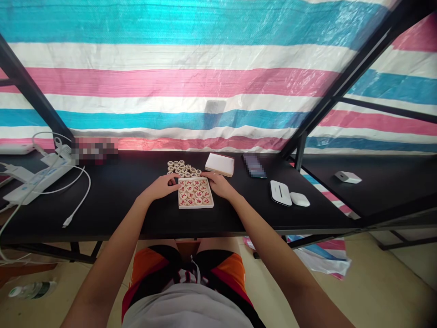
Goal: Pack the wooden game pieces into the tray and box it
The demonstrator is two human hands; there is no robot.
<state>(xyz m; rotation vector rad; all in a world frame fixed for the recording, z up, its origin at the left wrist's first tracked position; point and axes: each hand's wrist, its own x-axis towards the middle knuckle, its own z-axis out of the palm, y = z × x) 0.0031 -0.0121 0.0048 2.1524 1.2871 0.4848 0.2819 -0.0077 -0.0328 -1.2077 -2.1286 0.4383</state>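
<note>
- Grey shirt [191, 307] nearest the camera, below the table [112, 200].
- White tray [196, 207] on the table between both hands, holding red-marked round pieces [198, 194] in four rows.
- Left hand [160, 187]: fingers partly curled, thumb at the tray's far left corner; cannot tell whether they grip.
- Right hand [220, 184]: fingers bent around the far right corner; their grip and spread cannot be told.
- Dark-marked pieces [182, 166] grouped just beyond the tray.
- White box [220, 164] near them, phone [254, 166] farther right.
</note>
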